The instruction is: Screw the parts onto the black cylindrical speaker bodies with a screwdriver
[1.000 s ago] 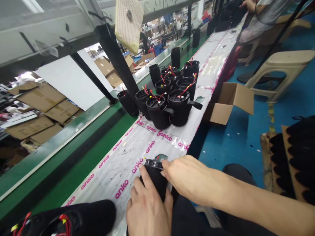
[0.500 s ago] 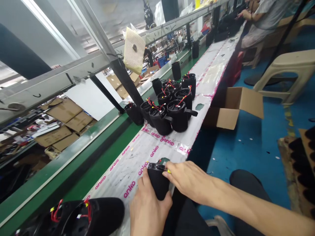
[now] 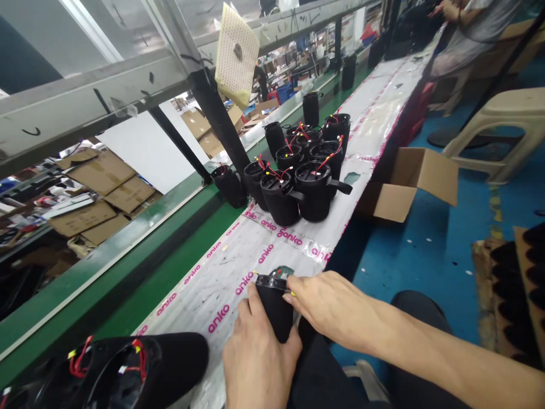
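Note:
My left hand wraps round a black cloth-covered cylindrical housing, thumb on its near right side and fingers along the left. The housing leans, its open black rim facing up and away from me. At the right of that rim my right hand is closed in a pinch; a bit of yellow shows under the fingers, and what they grip is mostly hidden. Just beyond the rim lies a dark green patch with a red spot. At lower left, black housings with red wires and yellow and white connectors lie close to my left hand.
Several black housings with red wires stand ahead on the anko-taped white strip. Left of it runs a green belt. A metal post rises beside. An open carton and a stool are right; someone sits far right.
The view has shifted slightly, so the standing housings appear a little higher and to the right. Both hands stay on the same housing, with the right hand still at its rim.

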Demonstrator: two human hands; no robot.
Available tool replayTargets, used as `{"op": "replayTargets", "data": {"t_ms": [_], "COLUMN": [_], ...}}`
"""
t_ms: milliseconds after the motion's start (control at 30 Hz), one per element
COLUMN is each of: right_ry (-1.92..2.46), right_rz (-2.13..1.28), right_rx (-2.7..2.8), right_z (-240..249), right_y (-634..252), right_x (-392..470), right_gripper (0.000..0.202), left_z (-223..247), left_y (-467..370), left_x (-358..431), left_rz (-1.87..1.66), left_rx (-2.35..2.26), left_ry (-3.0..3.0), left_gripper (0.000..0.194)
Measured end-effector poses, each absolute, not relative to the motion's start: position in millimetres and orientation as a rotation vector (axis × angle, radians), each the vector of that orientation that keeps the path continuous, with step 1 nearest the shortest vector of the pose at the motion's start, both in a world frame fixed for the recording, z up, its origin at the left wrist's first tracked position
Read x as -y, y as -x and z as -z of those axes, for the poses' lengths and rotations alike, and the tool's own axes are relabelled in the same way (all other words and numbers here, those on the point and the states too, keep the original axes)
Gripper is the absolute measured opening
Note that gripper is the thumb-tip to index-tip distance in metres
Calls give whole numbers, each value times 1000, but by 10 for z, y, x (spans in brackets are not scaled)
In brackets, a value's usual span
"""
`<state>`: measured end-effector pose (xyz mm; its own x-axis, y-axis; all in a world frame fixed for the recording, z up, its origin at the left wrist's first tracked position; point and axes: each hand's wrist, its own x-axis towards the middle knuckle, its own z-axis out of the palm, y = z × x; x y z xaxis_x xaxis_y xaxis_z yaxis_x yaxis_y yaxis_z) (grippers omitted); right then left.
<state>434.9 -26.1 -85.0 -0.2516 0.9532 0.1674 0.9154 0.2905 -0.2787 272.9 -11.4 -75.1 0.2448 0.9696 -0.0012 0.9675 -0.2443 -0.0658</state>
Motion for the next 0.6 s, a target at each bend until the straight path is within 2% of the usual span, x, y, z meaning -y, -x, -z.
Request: {"op": "replayTargets", "data": {"t_ms": [300,600], "right_ry": [1740,1720], "right_rz": [-32,-120], "right_rx": [2246,2350], "right_z": [861,797], "right_y": [-4308,-4384], "right_x": [273,176], "right_gripper": [12,17], "left_z": [826,852], "left_y": [-2744,-2799], "left_x": [176,158], "left_rz": [-59,-82], "left_rx": [1733,1746], "left_ry": [2383,2376], "left_gripper": [76,77]}}
